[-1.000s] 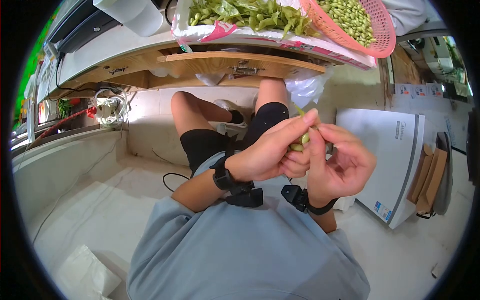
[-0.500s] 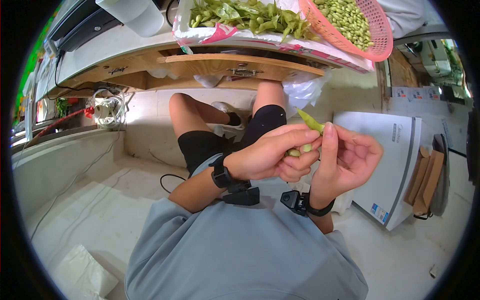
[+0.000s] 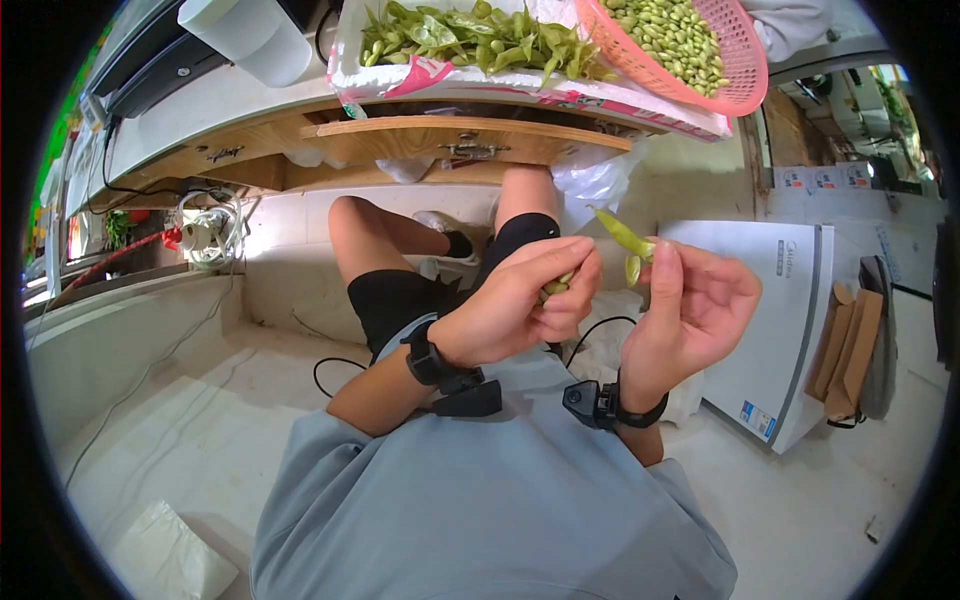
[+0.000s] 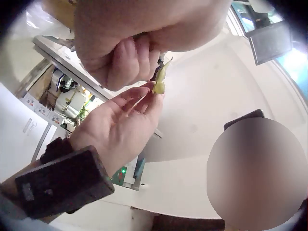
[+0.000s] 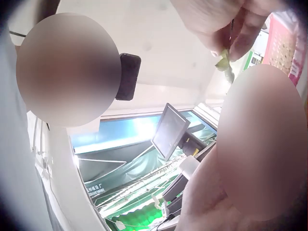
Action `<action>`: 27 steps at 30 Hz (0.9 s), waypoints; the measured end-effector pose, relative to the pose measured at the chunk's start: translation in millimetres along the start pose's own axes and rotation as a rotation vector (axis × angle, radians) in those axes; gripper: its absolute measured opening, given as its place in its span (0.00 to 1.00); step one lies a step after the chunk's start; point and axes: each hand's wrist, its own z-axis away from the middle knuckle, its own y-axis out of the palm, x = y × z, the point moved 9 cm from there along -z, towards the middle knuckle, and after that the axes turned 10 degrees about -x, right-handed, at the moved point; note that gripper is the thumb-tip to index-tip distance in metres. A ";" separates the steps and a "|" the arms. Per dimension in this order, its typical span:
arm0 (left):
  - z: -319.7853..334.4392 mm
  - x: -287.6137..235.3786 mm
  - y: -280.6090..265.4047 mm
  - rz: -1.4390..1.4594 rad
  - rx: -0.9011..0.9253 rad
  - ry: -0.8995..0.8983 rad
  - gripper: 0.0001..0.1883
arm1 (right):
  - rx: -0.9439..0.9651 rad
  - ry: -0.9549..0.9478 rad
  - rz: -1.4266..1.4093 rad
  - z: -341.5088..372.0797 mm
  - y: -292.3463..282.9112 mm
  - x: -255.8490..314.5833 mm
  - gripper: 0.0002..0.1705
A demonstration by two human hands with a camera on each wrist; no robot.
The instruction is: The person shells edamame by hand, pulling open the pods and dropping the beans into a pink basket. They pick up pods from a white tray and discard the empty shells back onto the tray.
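Observation:
My right hand (image 3: 695, 310) pinches a green edamame pod (image 3: 622, 233) between thumb and fingertips, its pointed end toward the upper left. A small green piece hangs below the pod at the fingertips. To its left, my left hand (image 3: 520, 300) curls its fingers round several shelled green beans (image 3: 556, 287), partly hidden in the grip. A gap separates the two hands in the head view. In the left wrist view the pod (image 4: 159, 85) stands up from the right fingertips, close to the curled left hand. The right wrist view shows the pod (image 5: 224, 65) under the pinching fingers.
On the desk, a white foam box (image 3: 350, 85) holds leafy pods (image 3: 480, 40). A pink basket (image 3: 745, 50) of shelled beans (image 3: 670, 45) leans at its right. Below is a pulled-out drawer (image 3: 400, 140). A small fridge (image 3: 750, 300) stands to the right.
The hands, together before, have moved apart. The right hand has drawn the pod away to the right, while the left has shifted left with beans in its grip.

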 end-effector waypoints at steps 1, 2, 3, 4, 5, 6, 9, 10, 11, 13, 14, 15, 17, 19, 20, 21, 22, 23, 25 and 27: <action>-0.6 -2.8 -1.8 -0.016 -0.012 0.021 0.13 | -0.001 -0.039 -0.009 0.4 0.1 2.8 0.21; -1.1 -5.5 -3.5 -0.033 -0.024 0.043 0.12 | -0.001 -0.078 -0.020 1.4 0.4 4.2 0.21; -1.2 -7.5 -4.3 -0.028 -0.025 0.059 0.11 | -0.001 -0.117 -0.031 2.3 0.3 5.4 0.21; -1.3 -9.3 -5.3 -0.023 -0.027 0.074 0.10 | 0.020 -0.168 -0.035 2.9 1.0 7.9 0.22; -1.2 -10.9 -6.0 -0.018 -0.029 0.090 0.09 | 0.042 -0.219 -0.039 3.4 0.9 10.2 0.22; -0.3 -12.8 -5.2 -0.040 -0.035 0.106 0.08 | 0.063 -0.269 -0.043 4.7 1.4 13.0 0.23; 2.7 -17.7 0.1 -0.107 -0.048 0.145 0.08 | 0.057 -0.321 0.027 7.6 1.2 14.4 0.24; 3.3 -18.2 1.0 -0.131 -0.050 0.152 0.09 | 0.069 -0.348 0.030 9.2 1.8 15.3 0.25; 3.9 -18.9 2.2 -0.156 -0.052 0.160 0.10 | 0.081 -0.376 0.033 10.7 2.6 15.9 0.25; 5.1 -19.7 4.0 -0.152 -0.077 0.152 0.10 | 0.103 -0.413 0.028 12.5 4.4 16.3 0.25; 5.3 -19.7 3.7 -0.151 -0.090 0.147 0.11 | 0.111 -0.421 0.020 13.4 4.8 16.2 0.25; 4.9 -20.0 2.9 -0.147 -0.078 0.149 0.11 | 0.119 -0.429 0.014 14.0 5.2 16.1 0.25; 4.0 -20.4 -0.7 -0.140 -0.056 0.151 0.11 | 0.113 -0.421 0.016 14.3 4.5 13.5 0.25; 5.9 -22.3 -0.2 -0.095 -0.069 0.161 0.12 | 0.118 -0.419 0.023 14.8 5.1 12.6 0.24; 6.9 -23.1 0.4 -0.073 -0.076 0.166 0.13 | 0.126 -0.421 0.027 15.2 6.1 12.6 0.23; 7.8 -25.3 -0.1 -0.154 -0.102 0.206 0.14 | 0.135 -0.424 0.031 15.5 7.0 12.6 0.23; 8.9 -27.3 -0.5 -0.236 -0.129 0.246 0.14 | 0.170 -0.439 0.018 17.1 8.9 13.1 0.23; 10.2 -29.4 -0.8 -0.316 -0.157 0.287 0.15 | 0.207 -0.453 0.004 18.8 10.2 13.1 0.22; 11.2 -32.5 2.5 -0.397 -0.176 0.366 0.15 | 0.271 -0.469 -0.009 22.7 14.3 13.5 0.22; 14.1 -35.9 4.8 -0.452 -0.181 0.418 0.15 | 0.325 -0.475 -0.008 26.2 18.5 13.6 0.22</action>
